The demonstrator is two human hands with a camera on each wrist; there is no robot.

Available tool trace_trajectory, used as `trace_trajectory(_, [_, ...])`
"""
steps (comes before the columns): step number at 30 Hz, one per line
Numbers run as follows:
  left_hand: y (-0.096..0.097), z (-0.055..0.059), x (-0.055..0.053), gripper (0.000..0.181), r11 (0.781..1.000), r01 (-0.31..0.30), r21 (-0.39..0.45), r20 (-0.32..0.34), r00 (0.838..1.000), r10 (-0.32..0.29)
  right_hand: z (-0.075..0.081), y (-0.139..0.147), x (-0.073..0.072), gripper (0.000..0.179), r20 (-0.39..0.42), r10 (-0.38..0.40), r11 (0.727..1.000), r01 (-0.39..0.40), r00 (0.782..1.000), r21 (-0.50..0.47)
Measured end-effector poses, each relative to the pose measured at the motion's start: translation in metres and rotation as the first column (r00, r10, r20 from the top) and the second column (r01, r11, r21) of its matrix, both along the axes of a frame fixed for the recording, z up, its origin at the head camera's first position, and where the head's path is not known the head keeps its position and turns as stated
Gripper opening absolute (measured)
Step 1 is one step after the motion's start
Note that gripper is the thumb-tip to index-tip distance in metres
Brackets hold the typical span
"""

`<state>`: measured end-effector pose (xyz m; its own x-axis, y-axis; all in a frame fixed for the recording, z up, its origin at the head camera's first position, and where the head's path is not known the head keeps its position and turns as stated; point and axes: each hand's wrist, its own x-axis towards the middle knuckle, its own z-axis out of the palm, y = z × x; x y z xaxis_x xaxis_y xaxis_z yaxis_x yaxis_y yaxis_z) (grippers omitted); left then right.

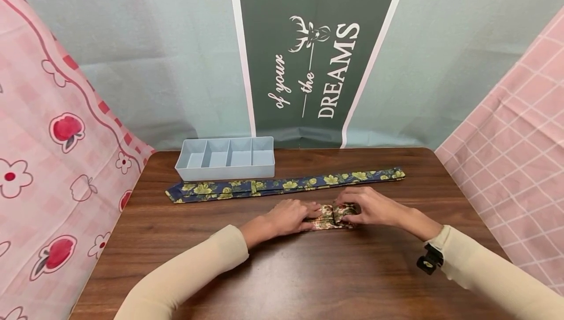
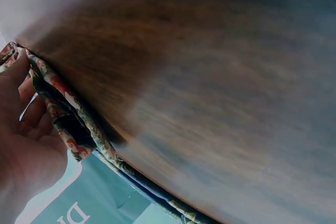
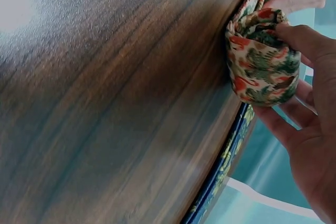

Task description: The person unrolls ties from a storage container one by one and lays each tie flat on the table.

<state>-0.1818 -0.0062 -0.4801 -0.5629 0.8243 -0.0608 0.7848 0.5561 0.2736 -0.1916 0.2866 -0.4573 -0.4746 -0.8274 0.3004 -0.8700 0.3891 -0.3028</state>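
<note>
A cream, red and green patterned necktie (image 1: 325,223) lies on the table in front of me, its right part rolled up. My right hand (image 1: 372,206) holds the roll between thumb and fingers; the right wrist view shows the rounded roll (image 3: 265,74) with the thumb pressed at its upper side. On the flat part to the left, my left hand (image 1: 288,217) grips the tie across its width. In the left wrist view its thumb sits on the near edge of the cloth (image 2: 79,114), the other fingers behind. Part of the tie is hidden under both hands.
Behind the hands a navy necktie with yellow flowers (image 1: 288,185) stretches across the wooden table (image 1: 308,271). A light blue tray (image 1: 224,172) with several compartments stands at the back left. Curtains surround the table at the back and sides.
</note>
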Motion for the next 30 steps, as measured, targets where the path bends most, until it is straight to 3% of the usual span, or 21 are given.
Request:
trace_trajectory(16, [-0.020, 0.000, -0.002, 0.050, 1.000, 0.008, 0.012, -0.044, 0.999, -0.007, 0.002, 0.021, 0.003, 0.051, -0.011, 0.019, 0.998, -0.018, 1.000, 0.058])
trace_trajectory(30, [-0.027, -0.001, -0.001, 0.051, 1.000, -0.009, 0.026, -0.035, 0.999, 0.009, -0.008, 0.036, 0.001, 0.053, -0.048, 0.025, 1.000, -0.025, 0.999, -0.011])
